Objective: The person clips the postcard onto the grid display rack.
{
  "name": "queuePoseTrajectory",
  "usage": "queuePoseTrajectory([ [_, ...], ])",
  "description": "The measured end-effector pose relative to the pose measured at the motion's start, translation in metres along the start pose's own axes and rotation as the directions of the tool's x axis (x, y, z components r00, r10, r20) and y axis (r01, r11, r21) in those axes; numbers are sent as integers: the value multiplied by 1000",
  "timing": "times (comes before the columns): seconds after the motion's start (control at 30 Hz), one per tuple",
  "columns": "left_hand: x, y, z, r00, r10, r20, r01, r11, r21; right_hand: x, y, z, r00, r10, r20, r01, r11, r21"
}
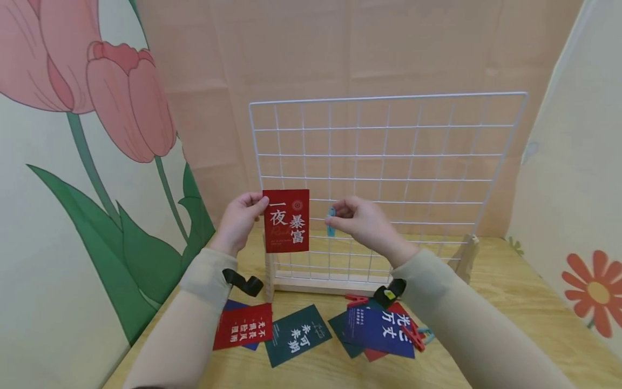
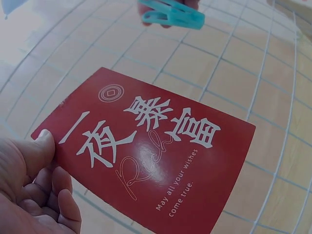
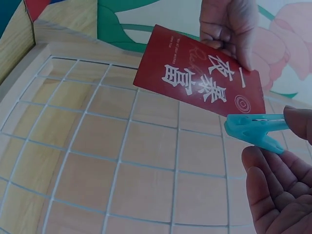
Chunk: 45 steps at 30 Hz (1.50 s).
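Note:
My left hand (image 1: 240, 219) pinches a red card (image 1: 288, 237) with white characters by its upper left edge, upright in front of the white wire grid (image 1: 371, 155). In the left wrist view the thumb lies on the face of the card (image 2: 161, 170). To the right of it, my right hand (image 1: 364, 221) holds a light blue clothespin (image 1: 331, 222) between thumb and fingers. The right wrist view shows the thumb on one handle of the clothespin (image 3: 256, 129) and fingers under the other. In the head view a gap separates clothespin and card.
Below the grid's wooden base (image 1: 330, 284), a red card (image 1: 243, 327), a green card (image 1: 298, 335) and a blue card (image 1: 374, 329) lie on the wooden table (image 1: 510, 335), some overlapping. Red clothespins (image 1: 414, 337) lie on and beside the right-hand cards. Walls stand at both sides.

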<state>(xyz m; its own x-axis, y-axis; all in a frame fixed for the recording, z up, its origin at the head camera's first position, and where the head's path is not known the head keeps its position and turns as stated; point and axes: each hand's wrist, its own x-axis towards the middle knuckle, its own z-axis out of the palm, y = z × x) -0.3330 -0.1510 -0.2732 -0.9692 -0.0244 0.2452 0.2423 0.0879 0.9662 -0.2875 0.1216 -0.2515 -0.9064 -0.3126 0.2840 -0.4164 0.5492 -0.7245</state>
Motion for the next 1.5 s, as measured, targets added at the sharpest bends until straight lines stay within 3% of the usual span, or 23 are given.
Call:
queuePoseTrajectory([
  [0.43, 17, 23, -3, 999, 27, -20, -29, 998, -57, 14, -27, -17, 998, -67, -16, 66, 997, -35],
  [0.67, 31, 35, 1, 994, 49, -100, -64, 985, -160, 23, -43, -26, 996, -88, -32, 87, 995, -53],
  [0.9, 41, 44, 2, 985, 59, -160, -91, 976, -199, 29, -53, -34, 994, -100, -53, 97, 993, -64],
  [1.23, 48, 58, 2, 986, 24, -167, -63, 970, -233, 40, -68, -40, 991, -88, -101, 82, 995, -57],
  [1.5, 56, 63, 5, 977, 23, -213, -84, 955, -285, 49, -80, -43, 987, -100, -124, 94, 994, -53],
])
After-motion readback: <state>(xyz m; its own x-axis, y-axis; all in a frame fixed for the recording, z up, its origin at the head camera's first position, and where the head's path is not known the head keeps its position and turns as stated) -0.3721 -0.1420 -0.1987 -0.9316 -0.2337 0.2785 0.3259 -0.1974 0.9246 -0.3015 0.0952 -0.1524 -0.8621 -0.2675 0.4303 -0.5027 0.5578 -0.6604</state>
